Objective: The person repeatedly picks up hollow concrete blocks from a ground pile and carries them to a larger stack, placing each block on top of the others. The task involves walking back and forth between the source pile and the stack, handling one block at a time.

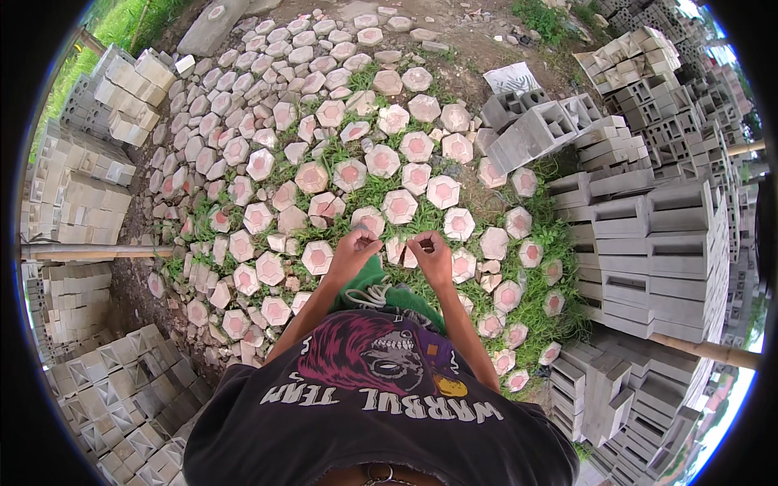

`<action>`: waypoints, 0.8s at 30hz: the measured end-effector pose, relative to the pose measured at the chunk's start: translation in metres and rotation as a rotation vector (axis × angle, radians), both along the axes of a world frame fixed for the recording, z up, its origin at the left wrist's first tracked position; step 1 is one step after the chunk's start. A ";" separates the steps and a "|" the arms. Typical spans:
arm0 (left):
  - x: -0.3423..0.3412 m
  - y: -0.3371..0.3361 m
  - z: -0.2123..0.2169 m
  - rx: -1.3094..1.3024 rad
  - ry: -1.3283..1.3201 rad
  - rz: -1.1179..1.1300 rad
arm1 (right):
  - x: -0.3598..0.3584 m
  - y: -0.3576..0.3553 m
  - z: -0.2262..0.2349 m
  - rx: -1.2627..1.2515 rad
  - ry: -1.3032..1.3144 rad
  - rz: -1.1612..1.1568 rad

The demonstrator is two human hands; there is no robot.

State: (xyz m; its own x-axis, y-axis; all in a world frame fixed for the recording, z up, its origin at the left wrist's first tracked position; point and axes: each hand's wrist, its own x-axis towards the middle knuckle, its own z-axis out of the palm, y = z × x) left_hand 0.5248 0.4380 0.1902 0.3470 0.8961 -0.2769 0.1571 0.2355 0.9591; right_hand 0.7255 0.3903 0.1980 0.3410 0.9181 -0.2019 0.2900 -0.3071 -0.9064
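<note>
In front of my waist I hold both hands, a small gap apart, above a ground of hexagonal paving blocks. My left hand is curled, thumb and fingers meeting in a pinch. Facing it, my right hand is curled the same way, its hollow dark. Whether anything small sits in either pinch cannot be made out. Below the hands lie hexagonal pavers with reddish centres, among them one whitish paver just beyond. Close under my wrists are green shorts with a pale drawstring.
Hollow concrete blocks are stacked high on the right. More block stacks line the left. A few blocks lie loose at the far right beside a white sheet. Poles jut in from the sides. Grass grows between the pavers.
</note>
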 end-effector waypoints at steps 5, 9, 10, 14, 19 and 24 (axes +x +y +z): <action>-0.002 0.090 0.020 0.177 -0.018 0.010 | -0.002 0.077 0.009 0.070 0.009 0.014; -0.022 0.131 0.024 0.081 -0.070 0.043 | -0.023 0.126 0.016 0.046 0.001 0.038; -0.028 0.139 0.017 0.085 -0.060 0.058 | -0.029 0.135 0.012 0.056 0.009 0.052; -0.044 0.158 -0.007 0.093 -0.011 0.125 | -0.047 0.164 0.003 0.047 0.052 0.145; -0.049 0.177 -0.008 0.037 -0.010 0.147 | -0.048 0.194 -0.007 0.035 0.018 0.232; -0.049 0.195 -0.009 -0.022 0.063 0.236 | -0.048 0.236 -0.007 -0.052 0.021 0.339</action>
